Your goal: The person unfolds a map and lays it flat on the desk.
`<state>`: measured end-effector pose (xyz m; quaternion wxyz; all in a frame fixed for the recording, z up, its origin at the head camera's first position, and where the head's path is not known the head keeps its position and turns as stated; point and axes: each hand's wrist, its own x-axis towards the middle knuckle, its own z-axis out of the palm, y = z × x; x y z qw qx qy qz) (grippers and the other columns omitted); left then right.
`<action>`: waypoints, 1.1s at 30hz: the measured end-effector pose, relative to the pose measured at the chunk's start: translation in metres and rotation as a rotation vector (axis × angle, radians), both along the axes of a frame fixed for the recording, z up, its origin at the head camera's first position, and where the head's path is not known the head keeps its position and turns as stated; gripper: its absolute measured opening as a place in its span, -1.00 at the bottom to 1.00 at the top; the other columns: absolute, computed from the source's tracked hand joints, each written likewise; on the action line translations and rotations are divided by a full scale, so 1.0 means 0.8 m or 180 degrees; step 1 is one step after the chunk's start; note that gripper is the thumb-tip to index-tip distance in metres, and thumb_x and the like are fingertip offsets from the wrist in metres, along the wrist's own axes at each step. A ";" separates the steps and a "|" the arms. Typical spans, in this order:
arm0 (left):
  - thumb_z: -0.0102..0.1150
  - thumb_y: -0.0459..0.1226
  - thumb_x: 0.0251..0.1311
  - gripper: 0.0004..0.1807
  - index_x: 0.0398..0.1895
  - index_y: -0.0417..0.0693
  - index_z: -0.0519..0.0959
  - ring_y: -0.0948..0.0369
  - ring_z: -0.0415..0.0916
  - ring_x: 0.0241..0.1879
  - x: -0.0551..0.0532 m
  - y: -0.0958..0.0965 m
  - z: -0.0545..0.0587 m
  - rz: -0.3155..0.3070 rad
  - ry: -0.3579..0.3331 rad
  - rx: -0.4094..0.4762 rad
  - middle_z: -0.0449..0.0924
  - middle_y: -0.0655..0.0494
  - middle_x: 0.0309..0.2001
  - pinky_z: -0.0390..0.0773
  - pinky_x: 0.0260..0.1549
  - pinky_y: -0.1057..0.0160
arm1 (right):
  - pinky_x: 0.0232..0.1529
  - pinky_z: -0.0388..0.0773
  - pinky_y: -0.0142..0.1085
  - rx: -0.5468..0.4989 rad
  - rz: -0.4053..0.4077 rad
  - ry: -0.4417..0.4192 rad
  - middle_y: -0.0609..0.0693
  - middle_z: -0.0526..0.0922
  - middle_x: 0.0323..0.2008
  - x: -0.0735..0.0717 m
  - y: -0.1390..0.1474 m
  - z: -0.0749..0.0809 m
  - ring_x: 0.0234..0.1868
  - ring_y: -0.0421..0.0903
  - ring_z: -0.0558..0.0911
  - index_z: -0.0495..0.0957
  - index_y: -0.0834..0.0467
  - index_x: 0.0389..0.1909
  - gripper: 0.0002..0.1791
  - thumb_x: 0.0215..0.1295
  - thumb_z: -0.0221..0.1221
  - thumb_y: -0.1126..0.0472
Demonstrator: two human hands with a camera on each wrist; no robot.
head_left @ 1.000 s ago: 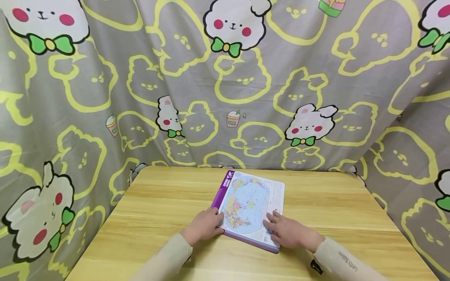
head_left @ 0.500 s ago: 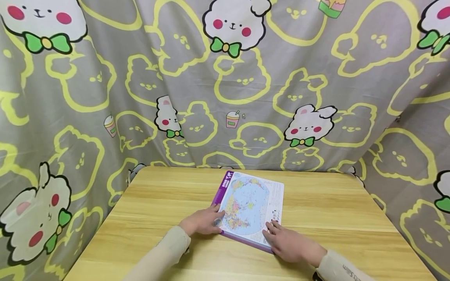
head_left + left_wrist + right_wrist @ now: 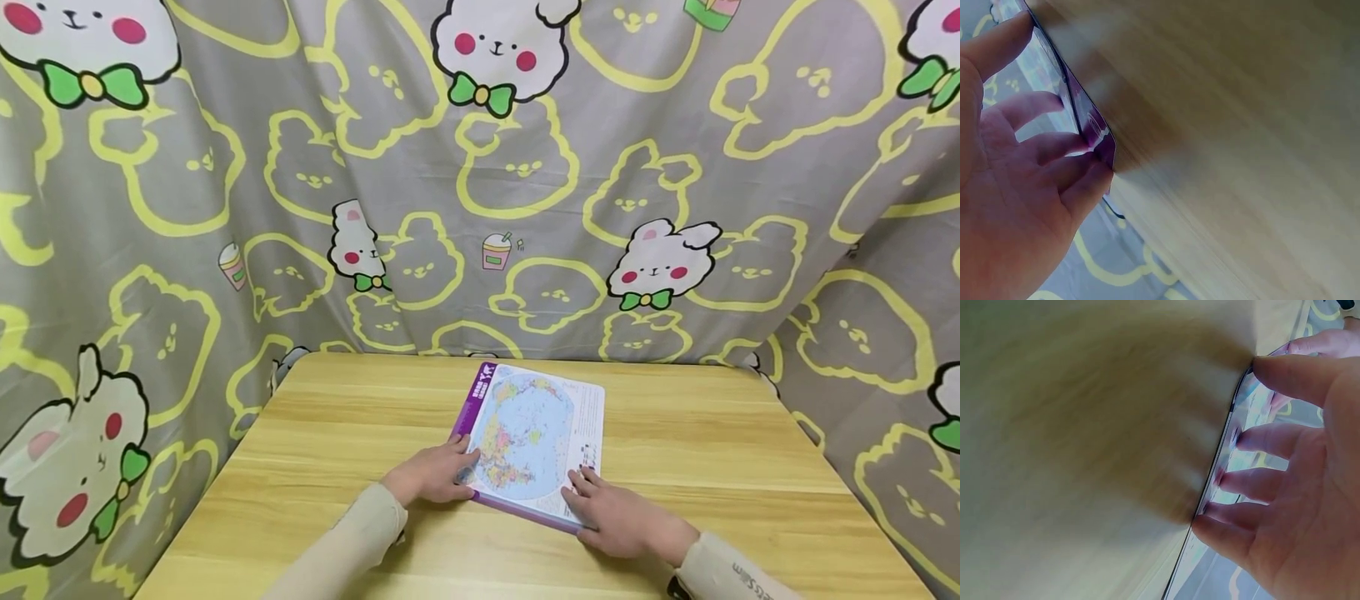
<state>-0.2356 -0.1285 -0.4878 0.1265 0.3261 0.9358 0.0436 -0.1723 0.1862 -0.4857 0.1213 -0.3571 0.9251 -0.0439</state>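
Note:
A flat rectangular board printed with a world map (image 3: 525, 433) lies slightly turned on the table, a purple strip along its left side and a purple near edge. My left hand (image 3: 431, 473) rests at its near left corner, fingertips on the border and thumb by the near edge. In the left wrist view, the left hand's fingers (image 3: 1079, 175) touch the board's purple side (image 3: 1094, 122). My right hand (image 3: 618, 512) covers the near right corner, fingertips spread over the white margin. The right wrist view shows the right thumb (image 3: 1291, 376) and spread fingers along the board's edge.
The wooden table (image 3: 322, 417) reaches back to a grey curtain (image 3: 525, 333) with yellow outlines and cartoon animals. That curtain also hangs on the left and right sides.
My left fingertips have shifted a little farther up the board's left border. My right hand has slid slightly over the near right corner. The board lies nearly where it was.

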 end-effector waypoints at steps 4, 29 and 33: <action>0.11 0.08 0.21 -0.26 0.38 -0.09 0.26 -0.06 0.02 0.39 0.001 0.001 0.001 -0.0012 0.0022 -0.0029 0.06 -0.19 0.41 0.20 0.28 0.04 | 0.28 0.21 0.06 -0.0026 -0.0010 -0.0020 0.32 0.19 0.35 -0.003 0.002 0.000 0.36 0.30 0.12 0.31 0.25 0.32 -0.38 0.34 0.08 0.00; 0.13 0.12 0.19 -0.25 0.38 -0.03 0.28 -0.08 0.05 0.38 0.016 0.005 0.009 0.0002 -0.0018 -0.0068 0.07 -0.19 0.41 0.25 0.26 0.03 | 0.26 0.23 0.09 -0.0109 -0.0069 -0.0063 0.33 0.20 0.34 -0.013 0.012 0.001 0.36 0.30 0.12 0.32 0.28 0.31 -0.38 0.32 0.11 0.02; 0.16 0.10 0.18 -0.25 0.37 -0.04 0.30 -0.10 0.07 0.36 0.018 0.006 0.011 0.0000 0.0012 -0.0077 0.10 -0.21 0.40 0.27 0.25 0.03 | 0.25 0.24 0.08 -0.0118 -0.0101 -0.0126 0.31 0.18 0.36 -0.016 0.013 -0.001 0.37 0.28 0.09 0.30 0.26 0.32 -0.37 0.33 0.11 0.01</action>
